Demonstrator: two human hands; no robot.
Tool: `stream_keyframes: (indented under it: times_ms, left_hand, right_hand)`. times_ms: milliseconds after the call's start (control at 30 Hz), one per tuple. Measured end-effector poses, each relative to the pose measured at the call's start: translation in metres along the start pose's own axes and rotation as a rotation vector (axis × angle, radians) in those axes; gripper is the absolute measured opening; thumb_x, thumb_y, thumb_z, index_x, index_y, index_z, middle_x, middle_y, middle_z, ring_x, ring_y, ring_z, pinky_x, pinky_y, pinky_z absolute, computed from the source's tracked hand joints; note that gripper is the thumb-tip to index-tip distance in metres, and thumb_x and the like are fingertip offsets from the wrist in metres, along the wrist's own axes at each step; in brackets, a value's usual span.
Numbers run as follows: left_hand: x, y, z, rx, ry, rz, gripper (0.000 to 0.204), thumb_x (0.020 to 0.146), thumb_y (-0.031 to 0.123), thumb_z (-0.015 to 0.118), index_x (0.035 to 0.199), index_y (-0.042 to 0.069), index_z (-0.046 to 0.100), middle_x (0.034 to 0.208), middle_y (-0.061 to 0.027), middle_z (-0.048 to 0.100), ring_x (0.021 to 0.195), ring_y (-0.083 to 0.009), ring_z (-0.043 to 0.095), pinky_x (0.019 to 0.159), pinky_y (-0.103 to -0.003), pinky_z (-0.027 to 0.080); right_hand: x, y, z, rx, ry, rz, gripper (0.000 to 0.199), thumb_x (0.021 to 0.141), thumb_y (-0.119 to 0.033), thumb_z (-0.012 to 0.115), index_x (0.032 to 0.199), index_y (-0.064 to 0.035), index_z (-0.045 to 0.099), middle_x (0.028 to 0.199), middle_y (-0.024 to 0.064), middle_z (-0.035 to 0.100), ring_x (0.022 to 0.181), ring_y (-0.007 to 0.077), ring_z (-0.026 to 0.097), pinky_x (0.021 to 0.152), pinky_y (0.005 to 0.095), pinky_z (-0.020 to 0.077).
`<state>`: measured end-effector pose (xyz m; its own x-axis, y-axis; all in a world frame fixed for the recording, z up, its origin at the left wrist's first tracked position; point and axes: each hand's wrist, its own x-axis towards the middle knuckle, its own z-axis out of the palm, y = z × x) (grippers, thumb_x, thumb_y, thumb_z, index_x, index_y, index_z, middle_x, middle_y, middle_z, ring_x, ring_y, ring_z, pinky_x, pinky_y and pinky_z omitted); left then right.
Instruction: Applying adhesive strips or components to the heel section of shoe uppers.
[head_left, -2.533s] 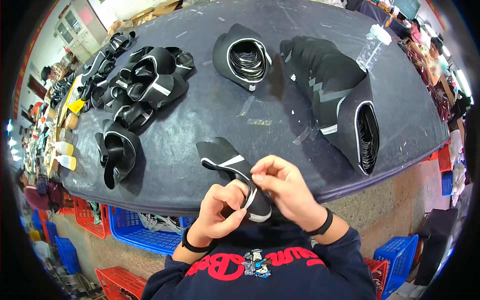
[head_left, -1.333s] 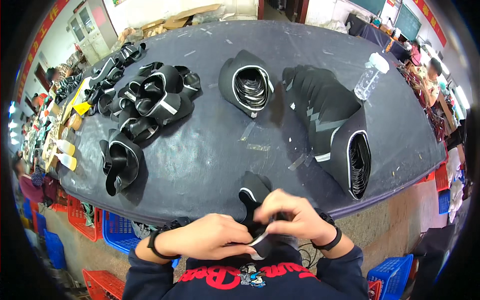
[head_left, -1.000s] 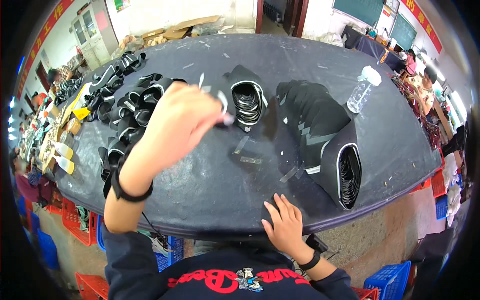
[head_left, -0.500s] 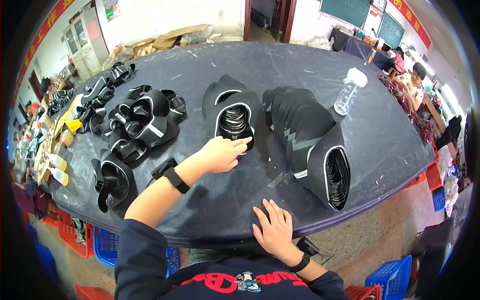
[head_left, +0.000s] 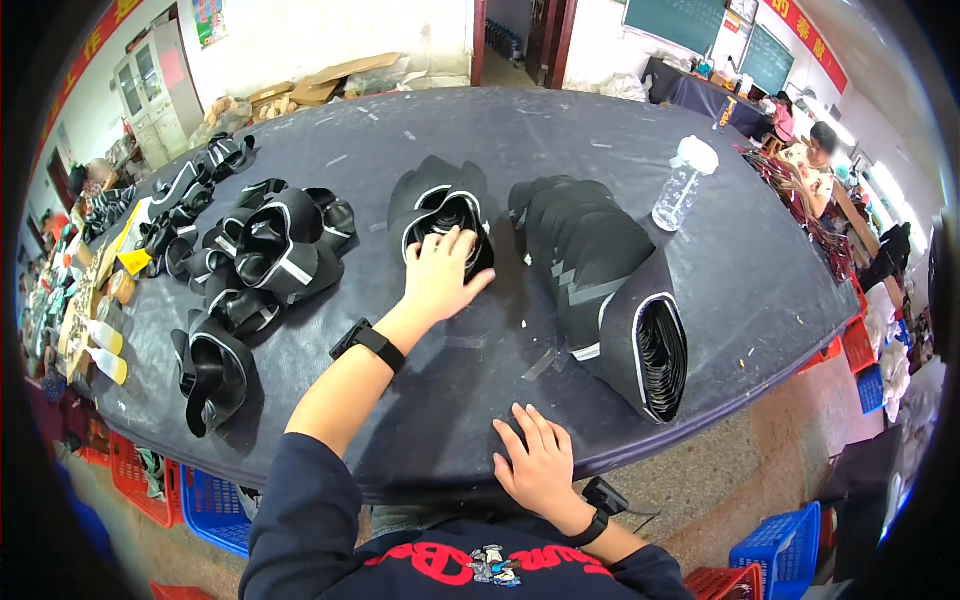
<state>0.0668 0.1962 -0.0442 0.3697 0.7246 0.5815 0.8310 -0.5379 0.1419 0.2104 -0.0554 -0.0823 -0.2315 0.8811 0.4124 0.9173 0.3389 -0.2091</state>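
My left hand (head_left: 437, 272) rests on the near end of a small nested stack of black fabric loops with pale edging (head_left: 437, 190). Its fingers are spread over the stack's opening and the thumb sticks out to the right; the fingers partly cover the opening. Flat on the table's near edge lies my right hand (head_left: 538, 455), fingers apart and holding nothing. To the right stretches a longer row of nested black loops (head_left: 590, 260), its open end facing me. Loose black loops (head_left: 280, 245) lie in a heap on the left.
A dark covered table (head_left: 440, 370) spreads before me. A clear bottle with a white lid (head_left: 683, 185) stands at the right. Yellowish bottles (head_left: 108, 365) sit at the left edge. Blue (head_left: 780, 550) and red baskets (head_left: 140, 480) stand below. People sit working farther off on both sides.
My left hand has gone from pointed fingers at the stack's near right edge to spread fingers over its opening, and the stack's opening looks more squeezed. My right hand stays on the table edge.
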Motion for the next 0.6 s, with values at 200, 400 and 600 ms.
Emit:
stream_keyframes:
  times_ms: [200, 400, 600]
  left_hand:
    - [0.045, -0.032, 0.014, 0.082, -0.017, -0.023, 0.033, 0.087, 0.035, 0.054, 0.101, 0.005, 0.054, 0.101, -0.0100, 0.063, 0.096, -0.0259, 0.055, 0.082, -0.042, 0.037]
    - [0.076, -0.032, 0.022, 0.366, -0.129, -0.145, 0.040, 0.083, 0.038, 0.055, 0.107, 0.006, 0.055, 0.104, -0.0116, 0.060, 0.105, -0.0261, 0.049, 0.084, -0.041, 0.036]
    - [0.098, -0.053, 0.034, 0.209, -0.538, -0.290, 0.041, 0.086, 0.030, 0.044, 0.111, 0.003, 0.062, 0.118, -0.0146, 0.059, 0.117, -0.0309, 0.046, 0.095, -0.045, 0.037]
  right_hand:
    - [0.002, -0.001, 0.002, -0.022, 0.019, 0.014, 0.042, 0.076, -0.030, 0.060, 0.114, -0.0141, 0.060, 0.125, 0.0120, 0.053, 0.117, 0.0257, 0.048, 0.094, 0.0401, 0.0350]
    - [0.001, 0.000, 0.002, -0.014, 0.017, 0.032, 0.040, 0.076, -0.030, 0.059, 0.113, -0.0146, 0.060, 0.123, 0.0114, 0.054, 0.115, 0.0251, 0.050, 0.093, 0.0394, 0.0358]
    - [0.000, -0.004, 0.001, -0.029, 0.025, 0.014, 0.040, 0.076, -0.031, 0.060, 0.112, -0.0153, 0.060, 0.123, 0.0108, 0.054, 0.115, 0.0246, 0.050, 0.092, 0.0393, 0.0361]
